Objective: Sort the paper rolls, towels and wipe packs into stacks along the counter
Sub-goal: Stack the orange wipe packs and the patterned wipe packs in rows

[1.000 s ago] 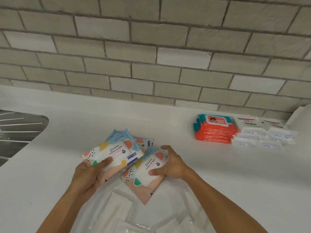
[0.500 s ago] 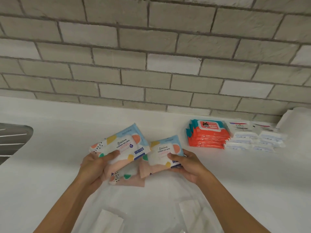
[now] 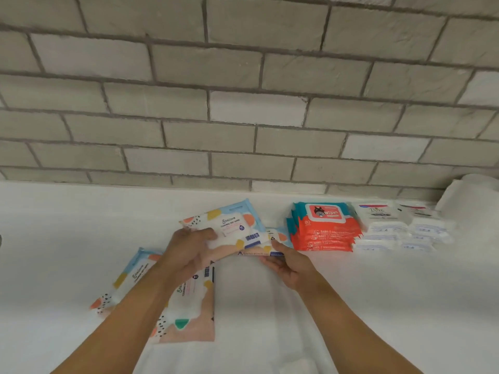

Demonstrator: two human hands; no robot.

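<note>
Left hand: the left hand (image 3: 189,252) is closed round the near-left end of the upper patterned pack (image 3: 232,228), with the thumb laid on its printed face and the fingers hidden beneath.
Right hand: the right hand (image 3: 290,267) is seen pinching the near edge of the lower patterned pack (image 3: 280,235). That pack is mostly covered by the upper one, so only its right end and a strip of its near edge are shown.
Held packs: both are held tilted above the bench (image 3: 378,292), just left of the orange wipe stack (image 3: 324,230). Whether the lower pack touches that stack cannot be told.
Flat packs: two more patterned packs are laid on the bench nearer the person. These are the left flat pack (image 3: 129,279) and the near flat pack (image 3: 189,314), the second partly hidden under the left forearm.
Sorted row: the orange wipe stack is set near the wall, and the white Dove packs (image 3: 378,222) are piled in two stacks directly to its right.
Paper roll: a white paper roll (image 3: 469,201) is seen at the far right, beside the white piles.
Backdrop: a grey brick wall (image 3: 243,103) is seen behind the bench.
</note>
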